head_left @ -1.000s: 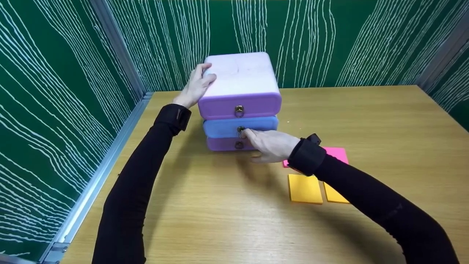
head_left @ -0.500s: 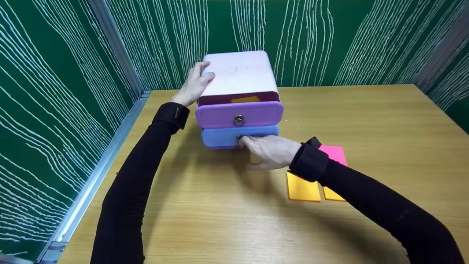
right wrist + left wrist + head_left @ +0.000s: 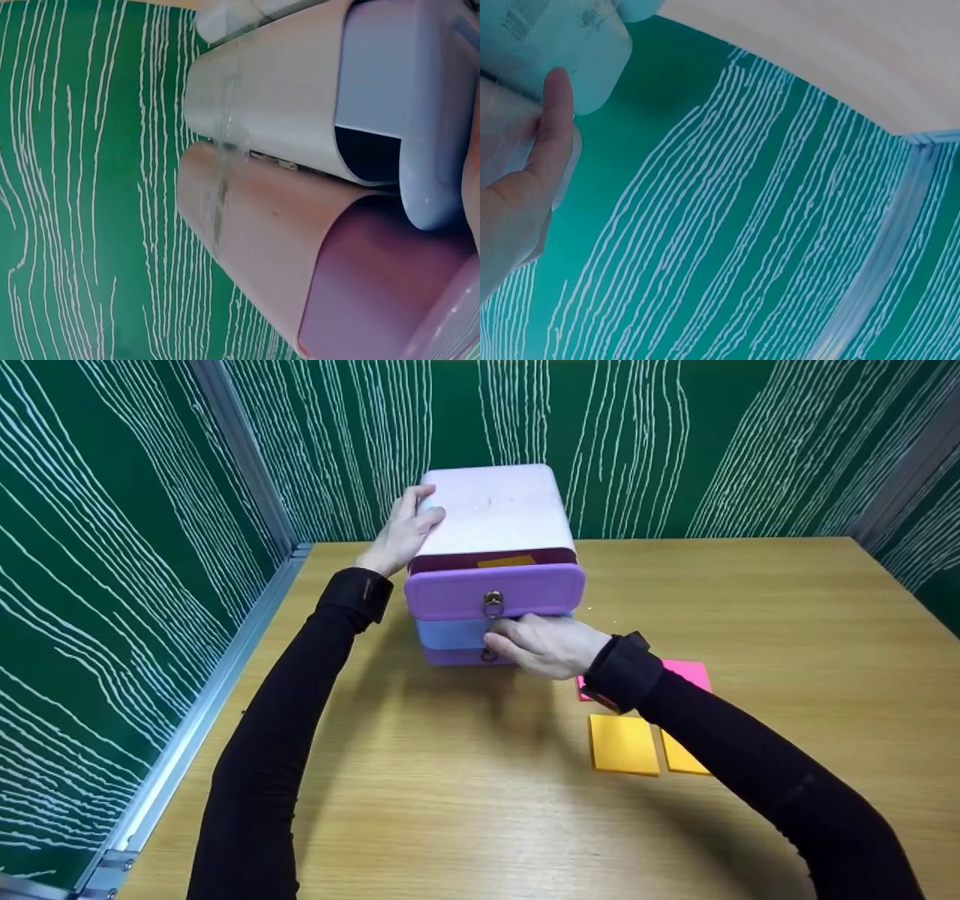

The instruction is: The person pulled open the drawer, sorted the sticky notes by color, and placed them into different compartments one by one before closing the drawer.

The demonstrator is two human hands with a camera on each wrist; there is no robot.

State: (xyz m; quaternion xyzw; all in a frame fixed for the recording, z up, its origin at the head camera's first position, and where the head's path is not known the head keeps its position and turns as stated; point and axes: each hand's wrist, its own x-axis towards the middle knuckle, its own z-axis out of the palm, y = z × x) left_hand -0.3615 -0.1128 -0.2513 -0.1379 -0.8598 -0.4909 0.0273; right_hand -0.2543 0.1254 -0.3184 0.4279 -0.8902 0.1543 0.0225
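Only my head view shows the yellow note [image 3: 508,561] in the open purple top drawer [image 3: 495,591] of the plastic three-drawer chest [image 3: 491,510] near the wooden surface's [image 3: 480,780] far edge. My left hand [image 3: 399,536] rests flat-fingered on its side; my right hand's [image 3: 551,645] fingers [image 3: 504,639] curl at the blue middle drawer [image 3: 457,631].

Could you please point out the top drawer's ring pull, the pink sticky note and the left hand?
ring pull [image 3: 493,601], head view, its centre.
pink sticky note [image 3: 688,673], head view, visible top.
left hand [image 3: 401,538], head view, its back.
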